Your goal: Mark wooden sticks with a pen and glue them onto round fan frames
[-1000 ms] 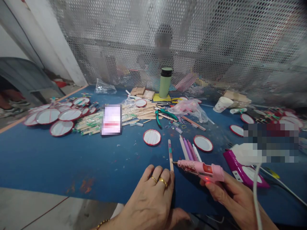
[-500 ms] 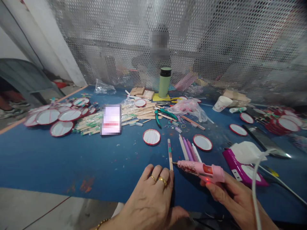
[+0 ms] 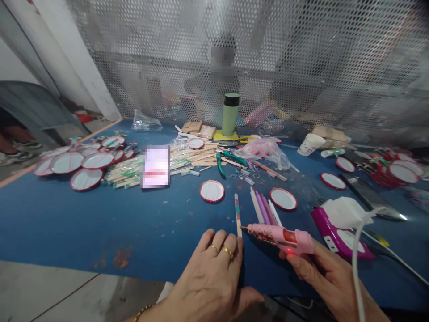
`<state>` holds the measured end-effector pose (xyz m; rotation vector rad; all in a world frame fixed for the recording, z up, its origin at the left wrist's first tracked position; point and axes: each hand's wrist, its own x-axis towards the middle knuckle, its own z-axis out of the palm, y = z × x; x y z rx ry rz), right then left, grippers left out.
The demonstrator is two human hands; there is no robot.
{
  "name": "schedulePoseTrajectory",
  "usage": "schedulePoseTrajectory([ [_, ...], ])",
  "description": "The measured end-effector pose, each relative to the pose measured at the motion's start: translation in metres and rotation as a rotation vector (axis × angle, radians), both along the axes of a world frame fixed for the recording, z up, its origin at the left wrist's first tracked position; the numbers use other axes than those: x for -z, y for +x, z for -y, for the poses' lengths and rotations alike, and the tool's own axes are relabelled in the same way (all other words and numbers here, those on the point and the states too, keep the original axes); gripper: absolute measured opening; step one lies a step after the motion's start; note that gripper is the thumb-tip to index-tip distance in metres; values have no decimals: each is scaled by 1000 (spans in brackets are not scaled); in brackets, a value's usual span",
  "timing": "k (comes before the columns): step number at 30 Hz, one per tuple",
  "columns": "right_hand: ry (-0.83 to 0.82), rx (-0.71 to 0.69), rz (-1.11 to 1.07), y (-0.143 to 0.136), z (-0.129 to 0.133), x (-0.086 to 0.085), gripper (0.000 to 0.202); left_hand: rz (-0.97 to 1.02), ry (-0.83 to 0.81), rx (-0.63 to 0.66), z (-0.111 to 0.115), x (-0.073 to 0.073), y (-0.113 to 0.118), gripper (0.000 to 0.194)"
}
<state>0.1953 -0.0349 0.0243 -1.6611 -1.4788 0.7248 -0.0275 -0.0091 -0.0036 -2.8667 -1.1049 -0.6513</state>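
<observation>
My left hand (image 3: 212, 268), wearing two rings, lies on the table with its fingers together and curved. It holds down the near end of a wooden craft stick (image 3: 237, 214), which has purple and teal marks along its far part. My right hand (image 3: 321, 273) is closed around a pink glue gun (image 3: 281, 237) with a red light showing. The gun's metal nozzle points left, its tip at the stick's right edge just beyond my left fingers; I cannot tell whether they touch. Several pens (image 3: 264, 206) lie behind the gun. A round white disc with a red rim (image 3: 212, 191) sits beyond the stick.
Stacked red-rimmed discs (image 3: 67, 163) and a blurred-out phone-like screen (image 3: 155, 167) lie left. Teal pliers (image 3: 220, 165), loose sticks (image 3: 204, 157) and a green flask (image 3: 230, 115) stand farther back. On the right are a paper cup (image 3: 310, 145), a purple power strip (image 3: 338, 237) and a white cable (image 3: 357, 268).
My left thumb has stretched slightly outward to the right. The glue gun, stick and right hand stay nearly in place.
</observation>
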Motion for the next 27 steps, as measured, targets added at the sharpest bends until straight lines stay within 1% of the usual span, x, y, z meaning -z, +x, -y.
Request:
schedulePoseTrajectory([
  [8, -22, -42, -33, -4, -2, -8, 50, -7, -7, 1, 1, 2, -1, 65],
  [18, 14, -92, 16, -3, -1, -8, 48, -14, 15, -1, 0, 2, -1, 65],
  [22, -22, -175, 1, 5, -3, -5, 48, -7, 17, -6, 0, 2, -1, 65],
  [25, -48, -258, 53, 15, -3, 0, 45, -2, 14, -13, 1, 2, 0, 64],
  [27, -53, -272, 88, 20, -3, 4, 44, 0, 11, -14, 1, 3, 0, 64],
])
